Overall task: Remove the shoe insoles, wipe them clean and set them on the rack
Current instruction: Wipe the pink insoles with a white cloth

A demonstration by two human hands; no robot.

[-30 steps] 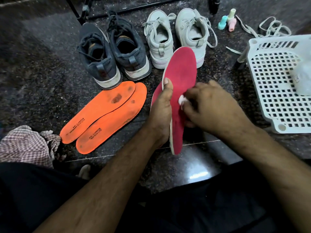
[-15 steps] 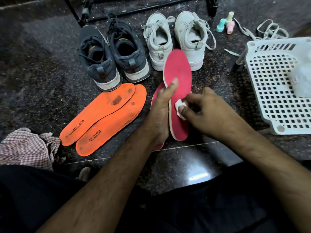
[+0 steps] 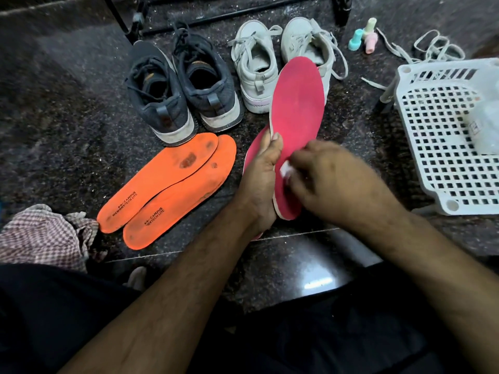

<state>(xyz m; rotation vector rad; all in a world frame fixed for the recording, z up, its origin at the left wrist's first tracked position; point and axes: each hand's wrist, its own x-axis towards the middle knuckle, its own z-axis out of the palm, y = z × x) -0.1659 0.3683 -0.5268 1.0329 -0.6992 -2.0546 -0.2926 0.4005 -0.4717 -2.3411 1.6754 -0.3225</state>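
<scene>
While our left hand [image 3: 260,182] holds the pink insole [image 3: 297,114] up over the floor, our right hand [image 3: 332,182] pinches a small white wipe [image 3: 285,166] against it; if we rub too hard, the insole could bend or slip down onto the dirty floor.

2 orange insoles [image 3: 167,190], 2 pink insoles [image 3: 297,109], 4 shoes [image 3: 205,85], 3 small bottles [image 3: 364,36], 1 white basket [image 3: 437,147], 1 checked cloth [image 3: 40,236]

My right hand [image 3: 337,182] was blurred, and its fingers hid all but a scrap of the white wipe [image 3: 285,166]. My left hand [image 3: 260,182] covered most of the second pink insole [image 3: 256,147] on the floor at its 11 o'clock. The white rack [image 3: 442,147] ran off the picture's edge at 3 o'clock, and the pale packet [image 3: 483,128] on it was too blurred to read. The checked cloth [image 3: 40,236] was cut off at 9 o'clock.
</scene>
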